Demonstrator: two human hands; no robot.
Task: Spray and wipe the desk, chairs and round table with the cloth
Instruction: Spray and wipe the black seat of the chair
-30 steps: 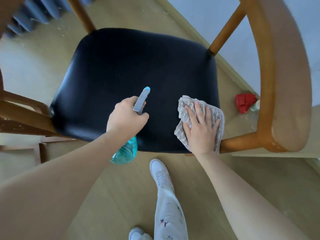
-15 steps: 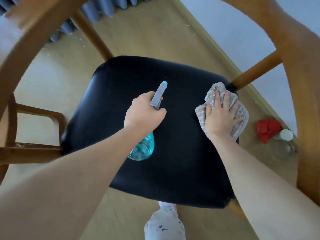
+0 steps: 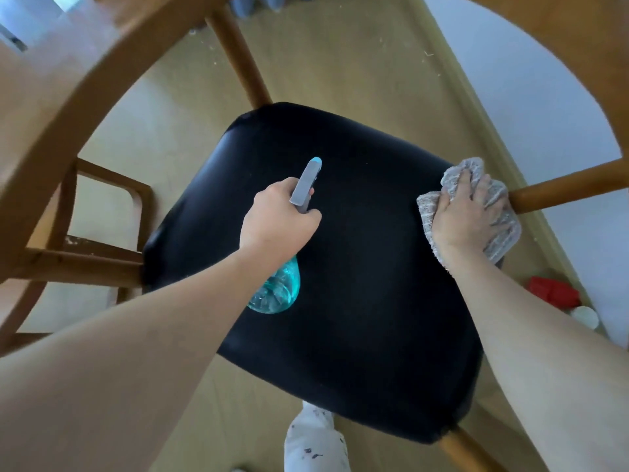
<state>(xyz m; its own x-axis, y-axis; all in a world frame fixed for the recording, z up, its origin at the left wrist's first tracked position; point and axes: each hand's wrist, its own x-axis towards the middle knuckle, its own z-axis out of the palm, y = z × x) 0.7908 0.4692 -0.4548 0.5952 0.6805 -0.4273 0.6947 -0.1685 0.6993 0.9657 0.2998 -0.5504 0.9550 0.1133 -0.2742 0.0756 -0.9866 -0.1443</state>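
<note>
Cloth (image 3: 493, 212): moved to seat (image 3: 357, 267) corner, 3 o'clock, under flat right hand (image 3: 468, 216); left hand (image 3: 277, 221) gripped spray bottle (image 3: 277, 291).

Black seat (image 3: 357, 284) of the chair: center and near half lie bare. Left hand (image 3: 277, 221) w/ spray bottle (image 3: 276, 291) hangs over the middle; right hand (image 3: 466, 216) w/ cloth (image 3: 457, 175) blocks the far-right corner beside 1 wooden spindle (image 3: 565, 190). Curved backrest (image 3: 68, 93) arches overhead.
</note>
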